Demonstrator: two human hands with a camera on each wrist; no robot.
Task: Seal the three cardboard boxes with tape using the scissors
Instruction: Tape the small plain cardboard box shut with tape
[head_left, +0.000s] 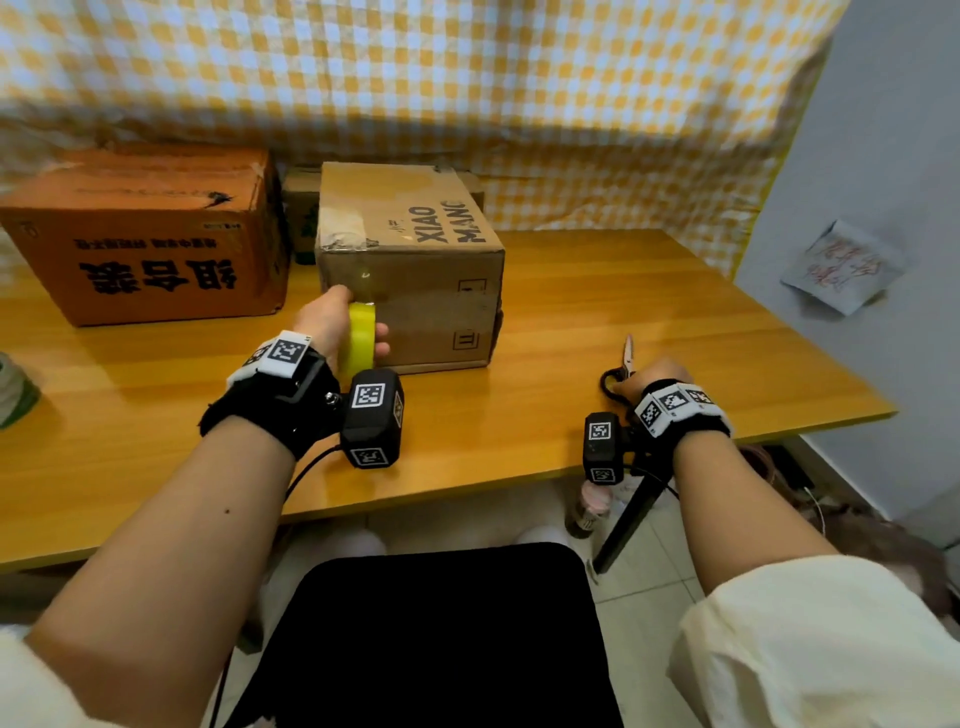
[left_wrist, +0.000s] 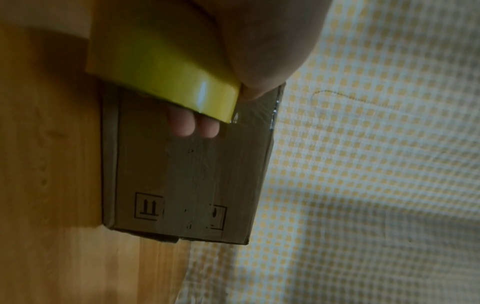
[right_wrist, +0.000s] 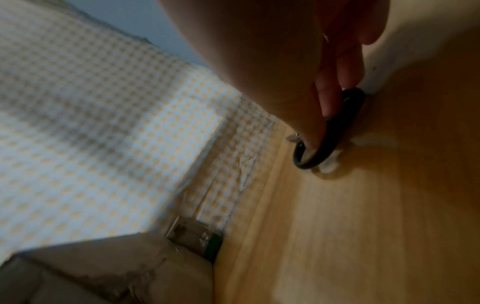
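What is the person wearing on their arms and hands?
Each wrist wears a black strap with white square-code tags: left hand, right hand. A black camera block with the same tags hangs under each wrist, with a thin black cable on the left. Cream sleeves are pushed up; hands are bare.

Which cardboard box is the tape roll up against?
The plain brown box printed XIAO MANG, middle of the table; the orange box sits apart, farther left.

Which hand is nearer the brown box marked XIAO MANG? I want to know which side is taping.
Left. The left hand holds the yellow tape roll against the brown box's front face; the right hand is off to the box's right, on the scissors.
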